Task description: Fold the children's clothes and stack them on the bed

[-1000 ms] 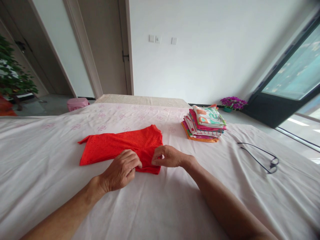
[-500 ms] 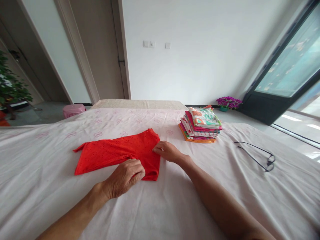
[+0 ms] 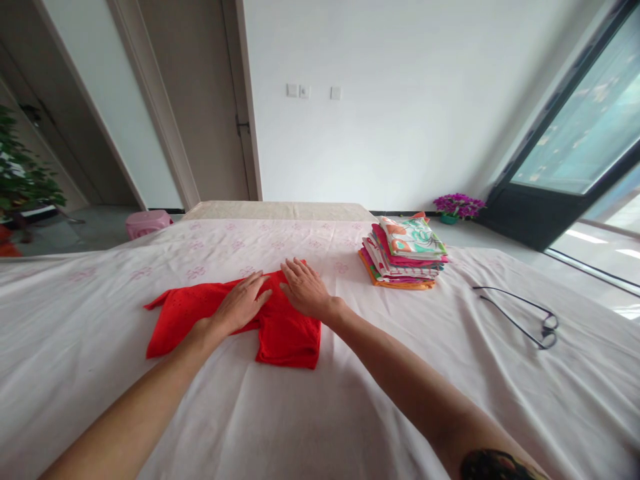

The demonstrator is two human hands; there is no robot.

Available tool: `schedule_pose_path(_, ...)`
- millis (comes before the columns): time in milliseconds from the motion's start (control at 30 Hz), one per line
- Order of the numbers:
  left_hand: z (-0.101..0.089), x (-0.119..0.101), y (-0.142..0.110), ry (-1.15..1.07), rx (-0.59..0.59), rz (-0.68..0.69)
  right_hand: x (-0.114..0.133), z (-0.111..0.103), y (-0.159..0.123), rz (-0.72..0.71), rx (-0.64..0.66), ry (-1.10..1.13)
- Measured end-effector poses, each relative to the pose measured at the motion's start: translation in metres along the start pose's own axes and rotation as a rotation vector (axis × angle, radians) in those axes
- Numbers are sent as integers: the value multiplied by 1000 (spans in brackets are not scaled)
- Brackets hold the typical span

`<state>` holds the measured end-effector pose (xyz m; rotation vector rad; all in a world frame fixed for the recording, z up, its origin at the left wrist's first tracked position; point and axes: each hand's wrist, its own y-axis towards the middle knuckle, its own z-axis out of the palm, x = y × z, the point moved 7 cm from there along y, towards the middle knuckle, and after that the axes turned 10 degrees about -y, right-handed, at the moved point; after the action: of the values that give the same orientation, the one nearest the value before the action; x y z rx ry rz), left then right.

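A red garment with small eyelet holes (image 3: 290,340) lies on the pale bedsheet (image 3: 380,413), its sleeve laid toward me. My left hand (image 3: 243,301) rests flat across the middle of the cloth, fingers stretched out. Beside it, my right hand (image 3: 305,288) lies open on the garment's upper right part, its fingertips near the far edge. Both palms face down and cover some of the fabric. The long body of the garment extends to the left, ending in a small pointed corner.
Right of the garment stands a stack of folded colourful clothes (image 3: 405,257). Eyeglasses (image 3: 547,323) lie farther right on the sheet. Beyond the bed are a pink stool (image 3: 147,223), purple flowers in a pot (image 3: 457,205) and a leafy plant (image 3: 25,167).
Both hands have let go of their pinched hold on the red cloth and moved farther up it, now flat with fingers spread. The sleeve section near me is uncovered.
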<state>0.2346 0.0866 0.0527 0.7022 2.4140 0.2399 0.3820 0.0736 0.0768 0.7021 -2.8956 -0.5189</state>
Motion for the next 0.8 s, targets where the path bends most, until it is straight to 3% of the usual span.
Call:
schedule_pose_path(133, -7, 43, -24, 138, 0, -21, -12, 38, 4, 66, 96, -81)
schedule_pose_path(267, -31, 79, -65, 208, -13, -109, -36, 52, -1, 111, 139, -103)
schedule_pose_path(333, -45, 79, -82, 210, -32, -92, -42, 51, -3, 126, 151, -110)
schedule_pose_path(433, -59, 58, -99, 194, -48, 6, -43, 46, -3, 141, 175, -113)
schedule_pose_path(567, -60, 33, -108, 103, 46, 91, -40, 42, -4, 154, 189, -111)
schedule_pose_path(667, -63, 37, -108, -19, 77, 53, -39, 41, -6, 140, 172, -122)
schedule_pose_path(800, -72, 60, -92, -144, 63, -125, -38, 40, -7, 122, 123, -141)
